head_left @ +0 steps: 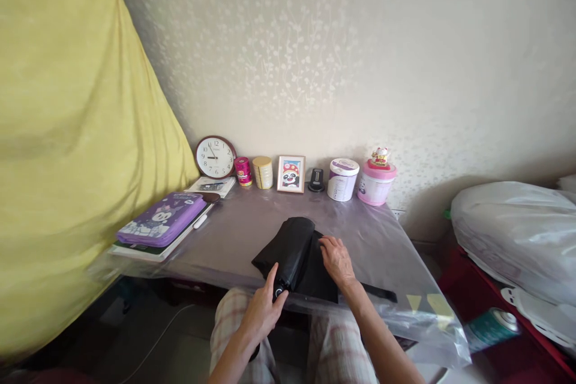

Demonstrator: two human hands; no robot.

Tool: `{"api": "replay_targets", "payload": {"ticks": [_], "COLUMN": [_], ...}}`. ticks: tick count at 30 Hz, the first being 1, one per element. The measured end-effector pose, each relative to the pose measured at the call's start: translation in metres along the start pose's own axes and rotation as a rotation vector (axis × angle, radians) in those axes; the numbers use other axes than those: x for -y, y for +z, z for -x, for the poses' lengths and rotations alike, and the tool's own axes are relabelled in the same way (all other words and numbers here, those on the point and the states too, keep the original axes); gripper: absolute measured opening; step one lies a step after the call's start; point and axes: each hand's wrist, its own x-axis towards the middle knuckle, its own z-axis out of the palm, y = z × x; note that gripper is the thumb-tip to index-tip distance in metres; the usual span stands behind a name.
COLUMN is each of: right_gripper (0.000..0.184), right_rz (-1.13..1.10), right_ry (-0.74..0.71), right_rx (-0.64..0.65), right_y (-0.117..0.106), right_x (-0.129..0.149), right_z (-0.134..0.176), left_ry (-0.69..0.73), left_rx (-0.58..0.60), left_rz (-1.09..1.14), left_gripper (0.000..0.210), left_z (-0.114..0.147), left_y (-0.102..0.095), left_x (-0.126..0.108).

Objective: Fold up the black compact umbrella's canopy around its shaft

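A black folding umbrella (290,246) lies at the table's front edge, its fabric loose and partly bunched. Its handle end, with a round button, points toward me. My left hand (265,306) is closed around that handle end, thumb and index finger on either side. On the umbrella's right side, my right hand (336,260) has its bent fingers on the edge of a flat fabric panel (320,279). A black strap (380,293) stretches out to the right beyond my right wrist. The palm side of both hands is hidden.
Plastic sheeting covers the table (234,234). At left lie a purple case (162,219) and books. Along the wall stand a clock (216,157), cans, a picture frame (291,174) and tubs. A yellow curtain (81,132) hangs left; a white bag (517,234) sits right.
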Motion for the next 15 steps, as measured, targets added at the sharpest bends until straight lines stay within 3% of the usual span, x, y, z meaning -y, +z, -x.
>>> {"api": "replay_targets", "payload": {"ticks": [7, 15], "right_gripper": [0.034, 0.027], "right_rz": [-0.090, -0.099], "right_ry": [-0.186, -0.311], "right_rx": [0.017, 0.029], "right_y": [0.022, 0.016], "right_x": [0.003, 0.034], "right_z": [0.009, 0.048], "left_ry": [0.008, 0.036], "left_rx": [-0.008, -0.028], "left_rz": [-0.046, -0.102], "left_gripper": [0.064, 0.063], "left_z": [-0.002, -0.006], "left_y": [0.001, 0.007], "left_x": [0.001, 0.007]}}
